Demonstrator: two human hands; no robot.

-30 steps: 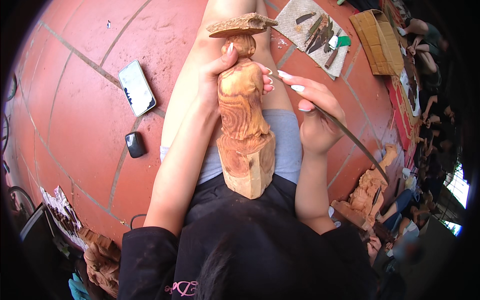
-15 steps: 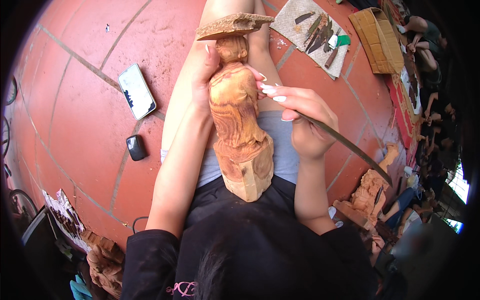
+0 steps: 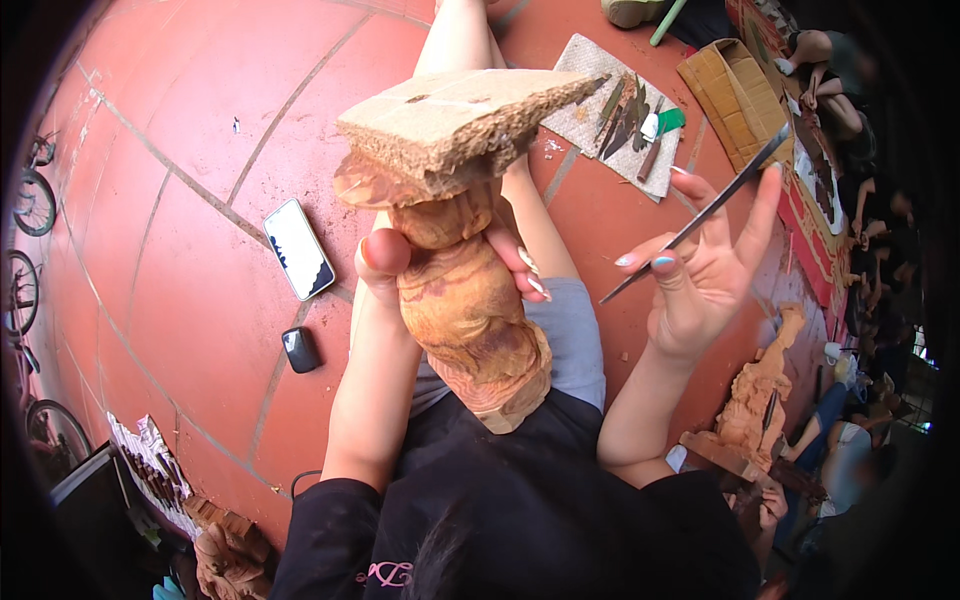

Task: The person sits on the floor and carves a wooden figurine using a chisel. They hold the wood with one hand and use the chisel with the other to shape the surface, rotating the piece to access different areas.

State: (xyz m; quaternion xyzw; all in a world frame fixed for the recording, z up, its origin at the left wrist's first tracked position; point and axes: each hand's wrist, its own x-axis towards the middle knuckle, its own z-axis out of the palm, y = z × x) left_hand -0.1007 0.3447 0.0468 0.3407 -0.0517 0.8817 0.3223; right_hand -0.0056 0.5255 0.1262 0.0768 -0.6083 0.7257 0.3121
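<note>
My left hand (image 3: 384, 258) is closed around the neck of a carved wooden figure (image 3: 462, 300), thumb on one side and fingertips on the other. The figure has banded brown grain and a rounded head. On top sits a flat brim-like piece with a rough, pale slab (image 3: 440, 115) tilted toward me. Its lower end rests against my dark shirt, above my lap. To the right, my right hand (image 3: 700, 300) grips a slim dark metal carving tool (image 3: 705, 210) between thumb and fingers, with other fingers spread. The tool stands slantwise, apart from the figure.
On the tiled floor at left lie a phone (image 3: 298, 250) and a small black case (image 3: 300, 350). Several tools lie on a pale cloth (image 3: 580, 70) beside a cardboard piece (image 3: 735, 100). Another wooden carving (image 3: 755, 385) stands at right, near other people. Bicycles (image 3: 38, 200) line the far left.
The figure's top has tipped up toward me, showing the slab's upper face. My right hand has moved right, taking the tool away from the figure and turning it the other way.
</note>
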